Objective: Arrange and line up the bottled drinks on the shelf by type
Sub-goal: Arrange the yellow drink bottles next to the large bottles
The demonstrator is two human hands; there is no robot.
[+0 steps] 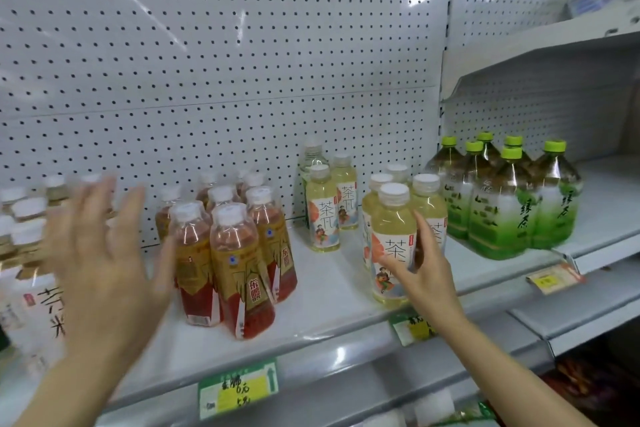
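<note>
Right now the right hand (420, 274) wraps the front pale yellow tea bottle (393, 246), thumb across the label and fingers curled round its far side, which hides them. That bottle stands upright at the front of the white shelf (332, 291), touching three like bottles (429, 208) just behind the hand. The right forearm reaches up from the lower right corner, wrist bent slightly inward.

The left hand (104, 253) hangs open in the air, fingers spread and straight, palm turned toward the shelf, holding nothing; it is blurred, so its edges are hard to place. Just right of it stands a cluster of red tea bottles (235, 253) with gold labels. Behind and left of it, white-capped bottles (24, 215) are partly covered by the hand and cut off by the frame edge. Between the two hands, further back, three more pale bottles (323, 204) stand. Beyond the right hand sit green-capped bottles (505, 198).
</note>
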